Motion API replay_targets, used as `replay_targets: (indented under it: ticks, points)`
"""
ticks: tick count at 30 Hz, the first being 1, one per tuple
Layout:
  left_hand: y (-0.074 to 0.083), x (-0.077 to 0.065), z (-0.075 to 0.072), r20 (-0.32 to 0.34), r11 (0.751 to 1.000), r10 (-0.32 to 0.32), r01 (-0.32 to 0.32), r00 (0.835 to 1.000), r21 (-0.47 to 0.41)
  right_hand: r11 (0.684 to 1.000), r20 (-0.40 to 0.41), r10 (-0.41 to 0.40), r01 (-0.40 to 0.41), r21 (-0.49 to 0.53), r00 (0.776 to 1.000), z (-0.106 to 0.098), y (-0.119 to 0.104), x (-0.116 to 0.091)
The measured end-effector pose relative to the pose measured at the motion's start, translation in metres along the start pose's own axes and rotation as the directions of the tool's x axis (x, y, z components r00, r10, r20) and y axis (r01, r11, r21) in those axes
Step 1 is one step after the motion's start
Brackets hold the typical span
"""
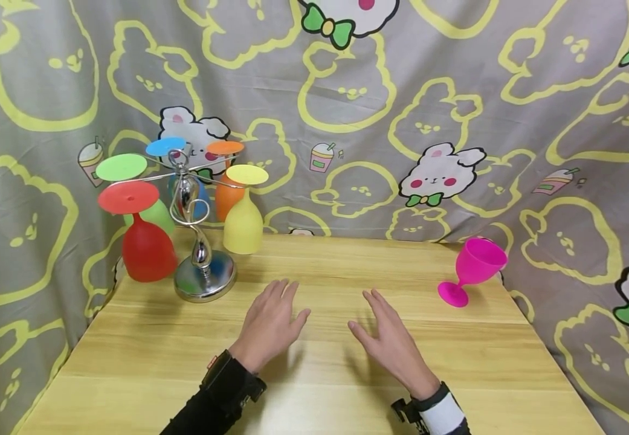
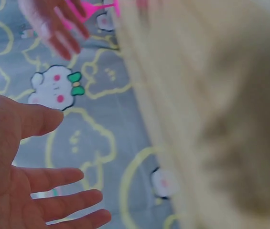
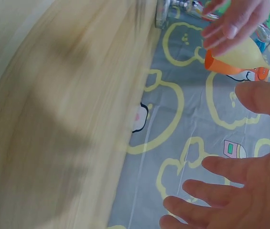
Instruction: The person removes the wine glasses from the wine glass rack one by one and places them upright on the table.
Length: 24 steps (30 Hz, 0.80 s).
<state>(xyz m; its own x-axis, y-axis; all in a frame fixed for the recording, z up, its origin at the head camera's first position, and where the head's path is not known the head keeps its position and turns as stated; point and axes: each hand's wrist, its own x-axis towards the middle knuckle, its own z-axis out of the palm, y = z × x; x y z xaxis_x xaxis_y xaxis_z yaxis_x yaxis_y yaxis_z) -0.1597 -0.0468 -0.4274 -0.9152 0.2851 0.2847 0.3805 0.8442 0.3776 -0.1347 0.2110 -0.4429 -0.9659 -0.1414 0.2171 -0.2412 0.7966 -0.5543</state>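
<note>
Both hands hover over the table with nothing in them. My left hand has its fingers extended and thumb apart, to the right of the chrome rack's round base. To its right, my right hand also has straight fingers, its thumb toward the left hand. Upside down on the metal rack hang several plastic goblets: a red goblet, a yellow goblet, an orange goblet, a green goblet and a blue goblet. A magenta goblet stands upright at the right, apart from my right hand.
The wooden table has its back edge against a grey curtain with yellow bear outlines and white rabbits. The curtain also runs along the left and right sides. A dark band with a small camera sits on each wrist.
</note>
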Motion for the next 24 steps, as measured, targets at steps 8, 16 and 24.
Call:
replay_targets:
  ticks: [8, 16, 24]
  points:
    - [0.007, 0.038, -0.052, -0.208, 0.985, 0.167, -0.171, 0.964, -0.005, 0.999, 0.022, -0.003, 0.002, 0.036, 1.0, -0.003, -0.002, -0.005]
    - [0.005, 0.074, -0.098, -0.358, 0.964, 0.267, -0.247, 0.895, 0.103, 0.999, 0.077, 0.033, -0.036, 0.041, 0.996, -0.004, -0.003, -0.01]
    - [0.005, 0.109, -0.14, -0.311, 0.936, 0.17, -0.055, 0.935, 0.347, 1.0, 0.065, 0.023, -0.024, 0.017, 0.998, -0.004, -0.003, -0.013]
